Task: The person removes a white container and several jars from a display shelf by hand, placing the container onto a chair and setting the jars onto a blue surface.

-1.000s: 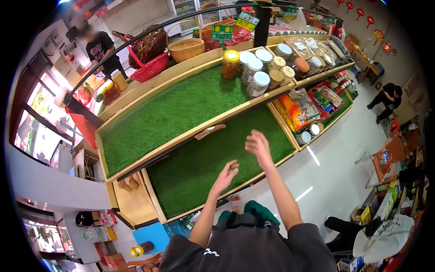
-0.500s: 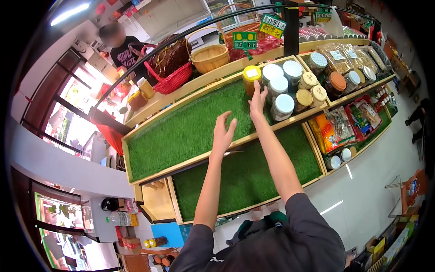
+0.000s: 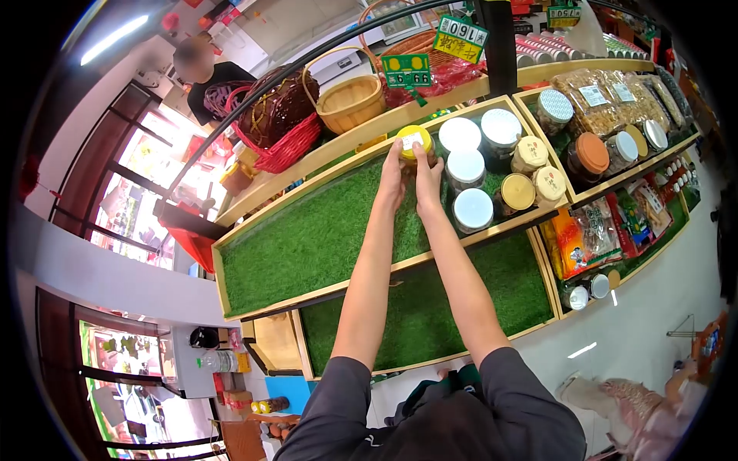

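Observation:
A jar with a yellow lid [image 3: 414, 138] and a white label stands at the back of the green, turf-lined upper tray [image 3: 307, 246]. From its left side my left hand [image 3: 393, 178] presses against it, thumb and fingers close to the lid. Against its front right side is my right hand [image 3: 428, 178], thumb up near the lid. Most of the jar's body is hidden behind both hands. Just to the right, white-lidded jars [image 3: 466, 167] stand close together, with cream- and tan-lidded jars [image 3: 517, 191] beyond them.
A lower turf-lined tray [image 3: 430, 315] lies nearer my body. Behind the upper tray are a wooden basket [image 3: 350, 102], a pink basket [image 3: 288, 146] and green price signs [image 3: 406, 71]. A person [image 3: 211, 81] stands at back left; another person [image 3: 638, 407] shows at lower right.
My left hand has moved up and right onto the yellow-lidded jar. Both hands have closed on its sides. Another person has come into view at lower right.

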The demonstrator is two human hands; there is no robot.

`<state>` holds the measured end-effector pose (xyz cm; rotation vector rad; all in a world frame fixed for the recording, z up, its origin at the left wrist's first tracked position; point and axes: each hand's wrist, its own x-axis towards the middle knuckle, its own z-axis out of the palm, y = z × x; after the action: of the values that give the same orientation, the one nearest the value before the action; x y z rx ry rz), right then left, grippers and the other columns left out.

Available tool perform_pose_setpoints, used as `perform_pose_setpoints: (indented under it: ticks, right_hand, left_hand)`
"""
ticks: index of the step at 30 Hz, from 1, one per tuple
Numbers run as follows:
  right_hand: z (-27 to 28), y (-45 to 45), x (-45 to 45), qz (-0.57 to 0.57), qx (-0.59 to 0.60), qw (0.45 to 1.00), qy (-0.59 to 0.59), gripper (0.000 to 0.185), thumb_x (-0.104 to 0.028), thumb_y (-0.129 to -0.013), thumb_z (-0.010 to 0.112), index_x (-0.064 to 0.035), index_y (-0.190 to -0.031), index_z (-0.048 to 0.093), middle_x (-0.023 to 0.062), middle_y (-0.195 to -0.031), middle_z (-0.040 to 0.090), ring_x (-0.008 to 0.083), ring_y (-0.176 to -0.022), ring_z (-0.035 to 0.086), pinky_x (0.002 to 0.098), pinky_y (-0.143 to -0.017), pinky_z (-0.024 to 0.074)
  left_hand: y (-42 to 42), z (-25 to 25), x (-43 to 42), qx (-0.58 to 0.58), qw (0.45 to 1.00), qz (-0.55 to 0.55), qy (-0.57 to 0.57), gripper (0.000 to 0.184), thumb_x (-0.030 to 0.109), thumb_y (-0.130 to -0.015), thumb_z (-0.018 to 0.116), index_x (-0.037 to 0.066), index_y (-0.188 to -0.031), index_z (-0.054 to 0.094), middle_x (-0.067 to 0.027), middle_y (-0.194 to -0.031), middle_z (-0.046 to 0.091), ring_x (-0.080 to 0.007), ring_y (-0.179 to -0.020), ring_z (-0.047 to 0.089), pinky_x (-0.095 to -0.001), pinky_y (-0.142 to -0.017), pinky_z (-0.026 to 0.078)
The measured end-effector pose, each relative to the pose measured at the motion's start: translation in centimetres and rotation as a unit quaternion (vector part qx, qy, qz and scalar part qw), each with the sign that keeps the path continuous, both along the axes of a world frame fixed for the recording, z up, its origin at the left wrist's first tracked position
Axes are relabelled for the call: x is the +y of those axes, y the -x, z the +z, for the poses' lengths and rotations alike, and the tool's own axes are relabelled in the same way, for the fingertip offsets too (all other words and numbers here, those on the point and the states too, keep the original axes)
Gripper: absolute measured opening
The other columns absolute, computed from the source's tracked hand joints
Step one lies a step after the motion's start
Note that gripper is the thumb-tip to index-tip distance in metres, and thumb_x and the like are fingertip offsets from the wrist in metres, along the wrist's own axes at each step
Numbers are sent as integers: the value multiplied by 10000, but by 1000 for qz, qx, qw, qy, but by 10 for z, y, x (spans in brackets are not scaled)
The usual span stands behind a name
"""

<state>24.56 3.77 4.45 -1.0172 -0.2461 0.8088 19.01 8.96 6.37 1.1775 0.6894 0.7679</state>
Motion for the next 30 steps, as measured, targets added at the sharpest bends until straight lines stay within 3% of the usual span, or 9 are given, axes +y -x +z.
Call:
perform_pose_setpoints:
  ticks: [3, 8, 10, 12, 17, 20, 22, 25, 30]
  right_hand:
    - [-7, 3, 0, 3, -18, 1000, 11, 1085, -586, -774, 625, 71, -1448, 86, 247, -1433, 272, 311, -1322, 316, 376, -1077, 265]
    - [-23, 0, 2, 7, -57, 998, 21, 1028, -567, -794, 606, 34, -1459, 104, 234, -1412, 298, 307, -1304, 337, 373, -1071, 270]
    - [-18, -1, 1, 8, -60, 998, -17, 1080, -598, -779, 595, 100, -1437, 99, 314, -1449, 224, 374, -1357, 267, 392, -1095, 249]
    - [-13, 5, -2, -4, -22, 999, -36, 941, -542, -812, 571, 17, -1454, 170, 266, -1433, 281, 348, -1320, 324, 390, -1063, 291]
    - [-31, 14, -8, 23, 8, 991, -129, 687, -441, -887, 489, -39, -1400, 273, 172, -1333, 378, 289, -1226, 404, 372, -1017, 338]
    - [-38, 38, -27, 65, 101, 973, -196, 594, -497, -909, 464, -99, -1342, 382, 94, -1261, 490, 217, -1164, 492, 340, -970, 403]
    - [-18, 53, -58, 154, 186, 934, -263, 560, -459, -909, 466, -93, -1329, 415, 100, -1277, 489, 229, -1194, 479, 363, -992, 394]
    - [-2, 77, -88, 181, 161, 936, -256, 625, -491, -894, 451, -73, -1353, 387, 107, -1291, 490, 230, -1184, 497, 364, -990, 410]
    - [35, 143, -166, 286, 63, 913, -283, 818, -444, -786, 575, -117, -1454, 232, 127, -1353, 420, 252, -1214, 469, 406, -1014, 409]
  left_hand:
    - [3, 2, -6, 20, 999, 22, 19, 696, 608, -846, 520, 115, -1332, 450, -87, -1239, 508, -219, -1118, 467, -373, -929, 398]
    - [-3, -11, -8, -109, 993, 5, 40, 600, 507, -869, 546, 60, -1266, 506, -87, -1156, 583, -200, -1052, 546, -349, -929, 422]
    - [-6, -26, 0, -123, 991, 17, 53, 611, 513, -857, 559, 51, -1255, 513, -83, -1152, 583, -198, -1054, 545, -347, -930, 423]
    - [-8, -31, -1, -131, 990, 36, 42, 581, 487, -866, 558, 44, -1241, 520, -79, -1148, 584, -188, -1045, 548, -337, -925, 425]
    - [9, -41, -33, -124, 987, 92, -53, 523, 417, -915, 523, 29, -1261, 466, -84, -1130, 559, -164, -1041, 540, -305, -933, 420]
    - [22, -23, -66, -105, 980, 146, -85, 587, 377, -906, 567, 4, -1331, 405, -130, -1238, 485, -210, -1151, 485, -319, -991, 385]
    - [41, -22, -74, -22, 962, 159, -221, 661, 331, -863, 640, 10, -1369, 362, -184, -1374, 361, -271, -1274, 388, -358, -1061, 328]
    - [83, 14, -122, 55, 933, 208, -289, 718, 328, -830, 678, 7, -1379, 344, -184, -1383, 353, -287, -1291, 374, -377, -1072, 319]
    - [166, 34, -206, 0, 920, 252, -299, 824, 260, -791, 706, 18, -1427, 241, -185, -1461, 260, -295, -1360, 287, -400, -1105, 281]
